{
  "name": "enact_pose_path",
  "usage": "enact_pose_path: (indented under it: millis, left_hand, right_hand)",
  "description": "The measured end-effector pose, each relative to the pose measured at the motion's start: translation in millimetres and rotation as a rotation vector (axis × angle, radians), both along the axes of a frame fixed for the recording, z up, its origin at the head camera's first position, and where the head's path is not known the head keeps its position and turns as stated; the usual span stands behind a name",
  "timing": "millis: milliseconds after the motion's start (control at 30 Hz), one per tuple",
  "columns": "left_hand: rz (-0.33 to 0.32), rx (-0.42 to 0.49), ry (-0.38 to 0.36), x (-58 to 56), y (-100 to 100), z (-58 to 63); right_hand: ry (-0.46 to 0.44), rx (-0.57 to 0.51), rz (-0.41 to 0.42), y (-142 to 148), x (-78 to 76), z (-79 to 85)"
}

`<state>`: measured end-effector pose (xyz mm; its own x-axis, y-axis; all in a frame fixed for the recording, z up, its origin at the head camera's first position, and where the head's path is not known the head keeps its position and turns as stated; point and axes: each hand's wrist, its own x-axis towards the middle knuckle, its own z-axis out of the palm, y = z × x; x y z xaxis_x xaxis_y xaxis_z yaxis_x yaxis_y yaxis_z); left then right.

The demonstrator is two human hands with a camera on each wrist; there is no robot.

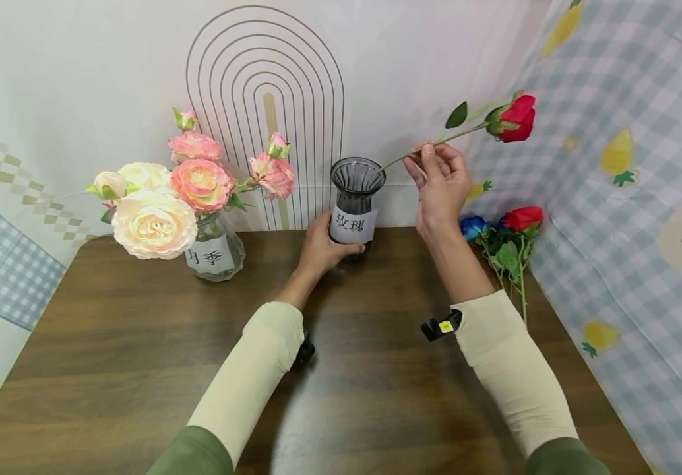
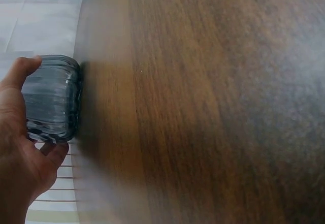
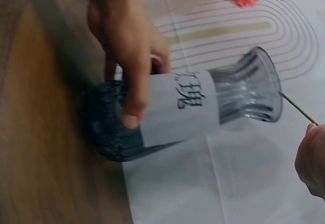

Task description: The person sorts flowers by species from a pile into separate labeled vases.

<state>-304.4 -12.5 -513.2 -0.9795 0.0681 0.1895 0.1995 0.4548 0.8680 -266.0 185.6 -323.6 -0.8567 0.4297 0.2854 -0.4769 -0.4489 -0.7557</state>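
A grey ribbed glass vase [image 1: 357,196] with a white paper label [image 1: 353,225] stands near the back of the table. My left hand [image 1: 322,245] grips its lower part, thumb across the front below the label; the left wrist view shows the same hold on the vase's base [image 2: 51,99]. Between thumb and fingers my right hand [image 1: 443,181] pinches the stem of a red rose [image 1: 514,119]. The bloom points up to the right, and the stem's lower end [image 3: 299,108] is right at the vase rim [image 3: 281,102].
To the left, a clear glass vase [image 1: 231,254] with its own label holds several pink and cream flowers [image 1: 201,185]. A red rose [image 1: 524,218] and blue roses [image 1: 473,227] lie on the table at the right, beside the checked cloth [image 1: 644,251]. Behind hangs a white cloth with arches.
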Motion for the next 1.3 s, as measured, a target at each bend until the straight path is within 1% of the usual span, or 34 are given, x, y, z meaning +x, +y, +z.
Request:
enact_pose_path:
  millis: [67,133,300,367,400,467,500,633,733,800,867,933,1000,1033,1133,1200,1300]
  left_hand:
    - [0.001,-0.006,0.001,-1.2,0,-2.0]
    - [0.008,-0.012,0.005,-2.9,1,-4.0]
    - [-0.015,0.025,0.002,1.1,0,2.4]
    - [-0.018,0.036,0.008,2.9,0,5.4]
    - [-0.012,0.035,0.016,2.0,1,4.7]
    - [-0.009,0.040,0.022,3.1,2,6.8]
    - [-0.014,0.047,0.021,5.4,2,10.2]
    - [-0.017,0.059,0.015,9.4,1,15.1]
    - [-0.012,0.054,0.016,9.2,0,14.0]
    - [-0.008,0.038,0.005,8.6,0,14.4]
    - [-0.002,0.021,0.008,4.1,0,7.4]
    - [-0.003,0.005,0.009,2.0,0,3.5]
    - [0.003,-0.004,0.036,-4.0,-1,-7.4]
    - [0.003,-0.008,0.044,-5.5,-1,-10.2]
    - [0.002,-0.007,0.057,-5.6,0,-11.1]
    - [0.001,0.000,0.052,-2.5,0,-6.9]
    - [-0.019,0.033,0.030,13.3,-1,15.6]
  right_hand:
    - [-0.013,0.020,0.012,-5,-0.1,-5.6]
    - [-0.034,0.070,0.005,-10,-0.3,-12.4]
    - [-0.113,0.274,-0.054,-19,0.2,-30.5]
    - [-0.134,0.324,-0.067,-20,1.2,-35.9]
    - [-0.141,0.341,-0.072,-20,1.6,-37.8]
    - [-0.143,0.369,-0.082,-21,2.5,-40.1]
    - [-0.140,0.388,-0.087,-21,2.9,-40.5]
    - [-0.120,0.443,-0.092,-21,2.7,-39.1]
    - [-0.109,0.477,-0.079,-21,1.8,-37.5]
    - [-0.112,0.521,-0.072,-22,1.7,-37.1]
    - [-0.127,0.600,-0.076,-22,2.3,-37.8]
    - [-0.138,0.699,-0.095,-22,3.0,-39.1]
    - [-0.145,0.806,-0.123,-22,4.0,-39.9]
    - [-0.146,0.856,-0.140,-22,4.5,-40.2]
    - [-0.142,0.973,-0.182,-21,6.0,-39.6]
    - [-0.146,1.033,-0.205,-21,6.6,-37.9]
    - [-0.184,1.114,-0.215,-20,6.0,-34.0]
